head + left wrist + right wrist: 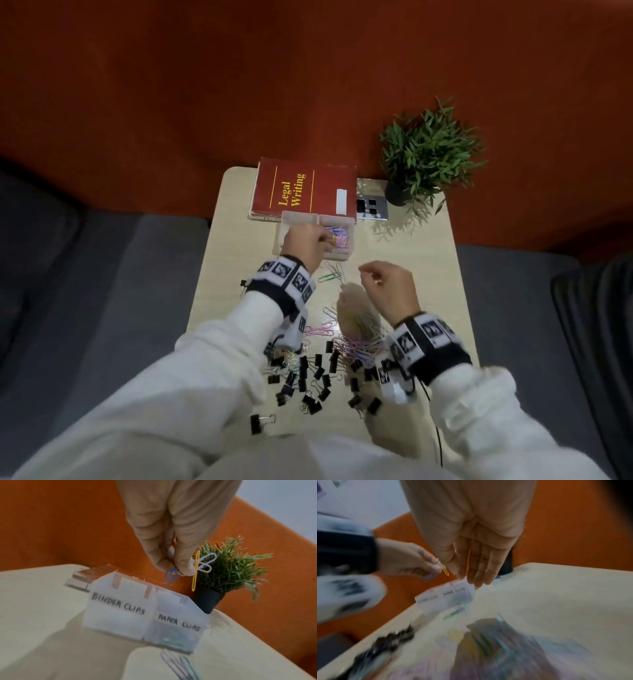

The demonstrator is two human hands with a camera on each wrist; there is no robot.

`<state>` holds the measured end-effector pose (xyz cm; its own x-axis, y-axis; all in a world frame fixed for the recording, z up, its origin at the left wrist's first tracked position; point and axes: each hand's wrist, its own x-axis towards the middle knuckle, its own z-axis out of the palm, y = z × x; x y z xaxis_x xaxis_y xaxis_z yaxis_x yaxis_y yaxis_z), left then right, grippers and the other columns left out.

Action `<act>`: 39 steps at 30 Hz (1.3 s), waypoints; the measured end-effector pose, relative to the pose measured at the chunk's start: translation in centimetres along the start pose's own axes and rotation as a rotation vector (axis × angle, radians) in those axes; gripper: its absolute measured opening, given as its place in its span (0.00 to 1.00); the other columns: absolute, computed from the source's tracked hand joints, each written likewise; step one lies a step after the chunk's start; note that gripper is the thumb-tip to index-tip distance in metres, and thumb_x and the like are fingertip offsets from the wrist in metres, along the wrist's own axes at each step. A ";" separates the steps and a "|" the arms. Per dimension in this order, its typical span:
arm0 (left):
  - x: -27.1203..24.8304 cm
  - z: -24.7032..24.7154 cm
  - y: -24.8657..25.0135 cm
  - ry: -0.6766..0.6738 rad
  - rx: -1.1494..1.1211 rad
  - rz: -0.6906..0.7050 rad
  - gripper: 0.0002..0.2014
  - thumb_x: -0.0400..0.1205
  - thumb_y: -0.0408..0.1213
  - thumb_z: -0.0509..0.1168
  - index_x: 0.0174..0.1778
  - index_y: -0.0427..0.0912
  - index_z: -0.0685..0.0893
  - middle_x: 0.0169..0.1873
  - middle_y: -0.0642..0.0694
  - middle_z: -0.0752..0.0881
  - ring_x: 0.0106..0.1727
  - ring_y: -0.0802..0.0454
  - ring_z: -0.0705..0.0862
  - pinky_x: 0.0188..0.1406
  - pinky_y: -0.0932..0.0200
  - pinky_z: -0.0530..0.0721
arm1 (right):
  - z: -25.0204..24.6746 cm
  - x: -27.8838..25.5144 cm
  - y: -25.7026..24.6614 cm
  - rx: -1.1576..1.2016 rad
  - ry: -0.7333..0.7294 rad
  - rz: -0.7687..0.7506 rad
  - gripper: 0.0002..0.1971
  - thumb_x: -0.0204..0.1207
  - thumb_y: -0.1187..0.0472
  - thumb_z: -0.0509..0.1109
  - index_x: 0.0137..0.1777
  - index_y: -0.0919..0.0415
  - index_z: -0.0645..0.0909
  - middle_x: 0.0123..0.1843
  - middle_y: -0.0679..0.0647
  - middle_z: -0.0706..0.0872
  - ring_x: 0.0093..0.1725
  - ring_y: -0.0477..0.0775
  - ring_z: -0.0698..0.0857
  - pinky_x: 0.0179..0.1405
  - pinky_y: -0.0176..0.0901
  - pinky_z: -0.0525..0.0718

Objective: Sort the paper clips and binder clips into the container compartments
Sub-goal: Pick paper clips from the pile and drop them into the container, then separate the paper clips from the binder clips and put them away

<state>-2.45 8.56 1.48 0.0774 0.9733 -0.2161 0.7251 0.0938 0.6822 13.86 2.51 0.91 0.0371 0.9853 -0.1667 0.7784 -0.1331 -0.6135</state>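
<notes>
A clear two-compartment container [298,216] stands at the table's far middle, labelled "BINDER CLIPS" on the left and "PAPER CLIPS" on the right [178,622]. Coloured paper clips [339,237] lie in its right compartment. My left hand [176,569] hovers above the container and pinches a blue, a yellow and white paper clips [195,568]. My right hand [380,281] hangs open, fingers [476,574] straight and pointing down, above the loose pile of paper clips [356,329]. Black binder clips [308,377] are scattered nearer to me.
A red book [305,188] lies just behind the container, with a grey plate [371,207] and a potted plant [428,150] to its right. Single binder clips sit near the left edge [244,286] and the front [260,422]. The small table [428,260] is ringed by grey cushions.
</notes>
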 end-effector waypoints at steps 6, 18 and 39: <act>5.7 0.5 2.2 -0.104 0.346 -0.002 0.10 0.81 0.30 0.66 0.56 0.37 0.88 0.55 0.38 0.89 0.56 0.40 0.86 0.55 0.53 0.86 | 1.7 -7.8 5.5 0.044 -0.099 0.144 0.08 0.74 0.64 0.68 0.49 0.57 0.87 0.48 0.54 0.91 0.45 0.50 0.87 0.52 0.51 0.88; 1.9 3.7 1.6 -0.227 0.592 0.307 0.11 0.82 0.27 0.60 0.55 0.34 0.85 0.53 0.39 0.87 0.56 0.40 0.85 0.56 0.53 0.84 | 3.4 -4.5 4.3 -0.120 -0.194 -0.055 0.12 0.70 0.73 0.61 0.50 0.66 0.82 0.54 0.63 0.84 0.54 0.64 0.80 0.56 0.53 0.80; -14.3 6.4 -7.9 -0.371 0.523 0.671 0.33 0.69 0.18 0.70 0.69 0.45 0.79 0.67 0.47 0.82 0.65 0.45 0.81 0.58 0.51 0.85 | 3.8 -13.7 7.5 -0.318 -0.349 -0.354 0.18 0.67 0.61 0.61 0.58 0.56 0.80 0.53 0.54 0.85 0.50 0.59 0.83 0.43 0.50 0.85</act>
<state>-4.87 -7.42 -5.29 0.7408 0.6519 -0.1619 0.6590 -0.6589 0.3626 16.77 -12.40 -4.31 -0.4255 0.8633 -0.2716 0.8577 0.2889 -0.4254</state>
